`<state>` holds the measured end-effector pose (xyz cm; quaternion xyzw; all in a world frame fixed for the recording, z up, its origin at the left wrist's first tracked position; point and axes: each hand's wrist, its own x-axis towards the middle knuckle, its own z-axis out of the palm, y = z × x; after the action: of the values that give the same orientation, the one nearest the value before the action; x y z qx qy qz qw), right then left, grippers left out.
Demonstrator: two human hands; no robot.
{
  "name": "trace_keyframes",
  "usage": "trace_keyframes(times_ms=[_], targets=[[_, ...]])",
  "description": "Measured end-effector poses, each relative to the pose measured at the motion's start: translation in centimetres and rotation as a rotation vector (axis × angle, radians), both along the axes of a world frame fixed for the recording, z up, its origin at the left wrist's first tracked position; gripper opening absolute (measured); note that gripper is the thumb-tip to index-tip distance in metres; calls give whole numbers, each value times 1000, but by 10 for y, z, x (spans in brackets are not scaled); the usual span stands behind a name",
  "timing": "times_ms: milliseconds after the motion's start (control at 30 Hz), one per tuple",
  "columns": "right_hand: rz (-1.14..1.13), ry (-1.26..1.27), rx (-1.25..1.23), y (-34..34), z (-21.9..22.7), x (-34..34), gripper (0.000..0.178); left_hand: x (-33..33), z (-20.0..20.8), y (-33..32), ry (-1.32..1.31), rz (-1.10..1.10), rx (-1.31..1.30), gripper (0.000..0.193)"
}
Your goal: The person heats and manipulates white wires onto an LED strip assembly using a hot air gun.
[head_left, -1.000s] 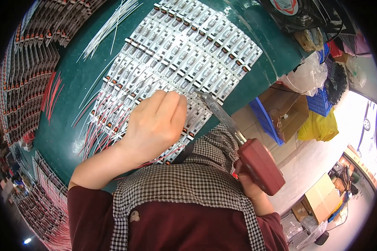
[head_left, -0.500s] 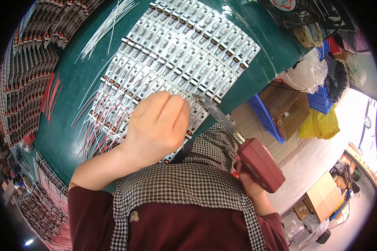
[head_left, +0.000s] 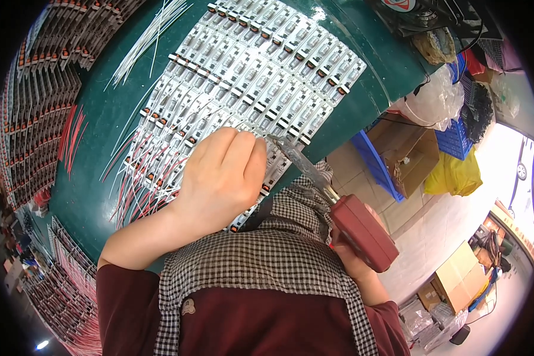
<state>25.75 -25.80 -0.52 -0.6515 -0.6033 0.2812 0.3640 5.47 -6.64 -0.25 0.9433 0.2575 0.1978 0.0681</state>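
Observation:
My left hand (head_left: 222,178) is closed in a pinch over the near part of a white circuit board panel (head_left: 259,68). Its fingertips are hidden, so what they hold does not show. In my right hand (head_left: 355,261) is a dark red soldering gun (head_left: 365,233), its long shaft wrapped in something clear and greyish. The tip points up and left, just right of my left fingers, at the panel's near right part. Rows of small units with black and orange parts cover the panel. Red and white wires (head_left: 141,199) stick out from its left side.
Loose white wires (head_left: 149,41) and red wires (head_left: 71,139) lie on the green table (head_left: 101,118). Stacked boards (head_left: 38,124) stand along the left. A black fan-like device (head_left: 439,18) sits far right. Beyond the table's right edge are a cardboard box (head_left: 418,160) and a yellow bag (head_left: 455,175).
The soldering gun has moved slightly left, its tip now a little closer to my left fingers. The panel sits a touch further left. My left hand has barely moved.

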Motion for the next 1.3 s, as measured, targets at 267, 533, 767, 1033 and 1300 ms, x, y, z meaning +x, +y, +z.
trace_keyframes(times_ms=[267,533,767,1033,1300], targets=[[-151,154,-144,-29,-10,1,67,0,3,0,29,11,9,19],[-111,260,-88,-11,-4,2,65,1,3,-3,38,31,30,20],[-131,-5,-37,13,6,-11,31,1,2,-3,53,29,31,20],[-162,277,-83,-14,-8,-2,68,1,3,-3,57,19,27,20],[-168,353,-19,-19,-10,-2,65,1,3,-3,4,34,17,22]])
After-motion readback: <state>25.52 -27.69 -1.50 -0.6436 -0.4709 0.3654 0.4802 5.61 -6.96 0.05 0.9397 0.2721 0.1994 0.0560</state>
